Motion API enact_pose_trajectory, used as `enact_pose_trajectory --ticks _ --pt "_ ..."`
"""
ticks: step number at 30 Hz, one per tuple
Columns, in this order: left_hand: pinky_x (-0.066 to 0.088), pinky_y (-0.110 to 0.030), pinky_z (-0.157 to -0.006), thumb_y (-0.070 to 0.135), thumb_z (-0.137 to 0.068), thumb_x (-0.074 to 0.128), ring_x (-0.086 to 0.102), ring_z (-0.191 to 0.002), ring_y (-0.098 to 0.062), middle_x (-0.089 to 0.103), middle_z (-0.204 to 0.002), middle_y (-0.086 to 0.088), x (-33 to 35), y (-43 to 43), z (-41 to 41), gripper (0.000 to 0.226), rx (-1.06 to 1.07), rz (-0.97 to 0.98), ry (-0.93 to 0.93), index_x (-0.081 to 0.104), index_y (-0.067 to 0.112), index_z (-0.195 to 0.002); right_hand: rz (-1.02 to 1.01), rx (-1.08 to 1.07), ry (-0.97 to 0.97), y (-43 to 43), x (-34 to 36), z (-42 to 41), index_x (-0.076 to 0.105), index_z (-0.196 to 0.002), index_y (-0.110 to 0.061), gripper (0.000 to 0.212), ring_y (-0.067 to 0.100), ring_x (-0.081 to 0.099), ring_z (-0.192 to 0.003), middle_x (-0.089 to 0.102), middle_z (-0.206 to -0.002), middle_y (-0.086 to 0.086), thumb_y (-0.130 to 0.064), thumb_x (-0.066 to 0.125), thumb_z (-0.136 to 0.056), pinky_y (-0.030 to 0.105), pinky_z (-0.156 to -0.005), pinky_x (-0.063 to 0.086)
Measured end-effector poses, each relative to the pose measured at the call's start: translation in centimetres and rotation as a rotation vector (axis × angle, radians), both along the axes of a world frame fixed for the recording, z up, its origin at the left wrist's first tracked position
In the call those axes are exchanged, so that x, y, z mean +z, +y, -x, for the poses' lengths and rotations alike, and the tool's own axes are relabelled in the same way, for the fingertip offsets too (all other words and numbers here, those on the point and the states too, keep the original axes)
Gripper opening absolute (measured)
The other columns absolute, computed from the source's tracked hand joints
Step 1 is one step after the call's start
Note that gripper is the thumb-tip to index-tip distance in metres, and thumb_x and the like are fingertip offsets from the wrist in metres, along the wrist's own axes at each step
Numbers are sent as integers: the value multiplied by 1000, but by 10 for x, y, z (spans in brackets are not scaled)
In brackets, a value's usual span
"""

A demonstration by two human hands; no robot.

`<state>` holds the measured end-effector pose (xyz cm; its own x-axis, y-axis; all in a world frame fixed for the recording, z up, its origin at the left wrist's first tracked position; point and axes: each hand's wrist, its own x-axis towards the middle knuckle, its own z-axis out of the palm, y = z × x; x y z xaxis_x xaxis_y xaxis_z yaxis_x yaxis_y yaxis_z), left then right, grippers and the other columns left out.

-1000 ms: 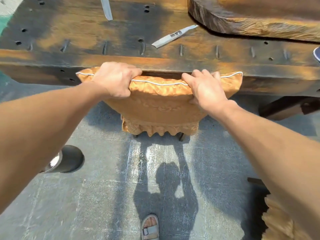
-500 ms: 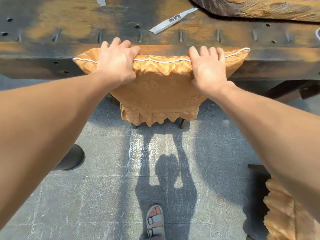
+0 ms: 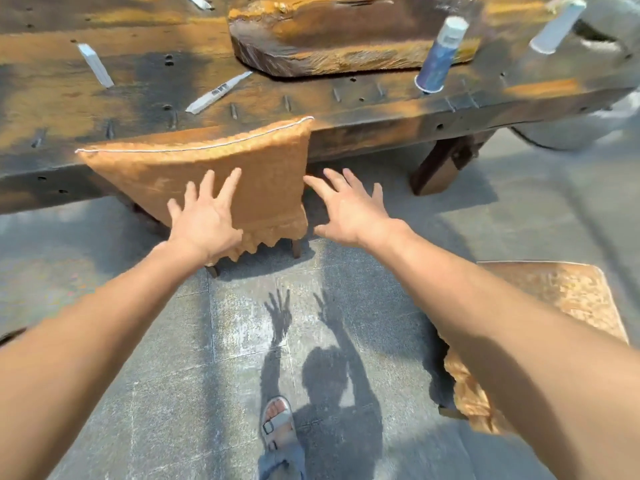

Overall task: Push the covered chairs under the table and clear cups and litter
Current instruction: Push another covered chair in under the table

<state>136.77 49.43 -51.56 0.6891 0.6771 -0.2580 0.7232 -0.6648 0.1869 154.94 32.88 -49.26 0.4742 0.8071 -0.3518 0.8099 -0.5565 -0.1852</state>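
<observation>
A chair in an orange-gold cover [image 3: 221,168] stands with its back against the edge of the dark wooden table [image 3: 381,119], its seat under the tabletop. My left hand [image 3: 204,220] is open with fingers spread, in front of the lower chair back. My right hand [image 3: 349,209] is open too, just right of the chair and off it. A blue and white paper cup [image 3: 440,57] stands on the table to the right, and a white cup [image 3: 557,26] lies farther right. Several white wrappers [image 3: 218,93] lie on the tabletop. A second covered chair [image 3: 568,306] stands at my right.
A thick wooden slab [image 3: 346,39] rests on the table behind the wrappers. A table leg [image 3: 440,164] drops to the grey tiled floor right of the chair. My sandalled foot [image 3: 277,424] is at the bottom. A grey rounded object [image 3: 571,129] sits at the far right.
Both hands have let go of the chair's top edge and drawn back with fingers spread. The view has swung right, bringing the cups and the second chair into sight.
</observation>
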Motion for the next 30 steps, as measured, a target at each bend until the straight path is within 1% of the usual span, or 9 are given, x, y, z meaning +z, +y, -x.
enact_pose_trajectory --ticks 3,7,10,12,16,21,26,28,30 --pt "18 -70 -116 30 -83 75 14 -153 -41 10 -169 -14 37 -100 -11 107 -10 16 -115 3 39 -161 -45 -86 -4 -105 31 -2 11 -158 -44 88 24 -1 -157 7 -170 -4 -42 68 -92 71 -118 8" --pt "25 -67 -114 30 -81 76 21 -151 -39 16 -167 -15 75 -247 -16 103 -25 44 -200 11 34 -161 -108 -185 -50 -269 62 3 14 -159 -40 85 24 3 -157 12 -168 -3 -43 66 -92 72 -117 13" --pt "27 -64 -113 28 -82 74 26 -148 -39 19 -166 -16 95 -361 -16 100 -62 64 -176 14 32 -161 -106 -292 -67 -399 82 12 16 -158 -40 85 25 9 -156 16 -168 -2 -45 68 -90 72 -116 17" --pt "27 -63 -114 26 -82 72 26 -148 -37 17 -166 -14 102 -434 -19 99 -86 96 -164 13 32 -161 -124 -383 -52 -480 93 16 17 -157 -41 84 23 7 -156 15 -168 -3 -46 67 -90 72 -116 14" --pt "26 -62 -115 25 -82 73 25 -148 -36 16 -167 -12 116 -559 -34 101 -190 130 -124 11 32 -161 -117 -480 -86 -610 117 25 20 -157 -39 80 23 10 -155 19 -166 -4 -47 65 -91 70 -117 16" --pt "25 -62 -117 29 -83 71 24 -150 -33 17 -167 -10 131 -664 -66 100 -358 162 -128 9 33 -161 -105 -581 -85 -717 130 20 20 -156 -39 78 26 9 -156 18 -167 -1 -44 63 -92 69 -118 15" --pt "27 -60 -116 37 -87 68 25 -150 -31 19 -166 -9 125 -727 -104 95 -494 161 -92 9 32 -162 -46 -626 -66 -783 114 6 18 -157 -38 81 25 8 -156 17 -167 -1 -36 64 -91 69 -118 15" --pt "29 -59 -115 32 -87 67 26 -149 -32 20 -166 -10 114 -745 -118 94 -516 169 -63 10 31 -162 -12 -618 -57 -798 102 -3 16 -158 -37 83 26 6 -156 15 -168 -1 -34 66 -92 68 -119 14" --pt "31 -57 -114 26 -83 70 30 -146 -33 24 -163 -10 99 -759 -133 99 -528 181 -17 11 30 -162 24 -603 -54 -810 90 -19 14 -158 -36 85 27 5 -156 14 -168 0 -31 67 -92 68 -120 12"
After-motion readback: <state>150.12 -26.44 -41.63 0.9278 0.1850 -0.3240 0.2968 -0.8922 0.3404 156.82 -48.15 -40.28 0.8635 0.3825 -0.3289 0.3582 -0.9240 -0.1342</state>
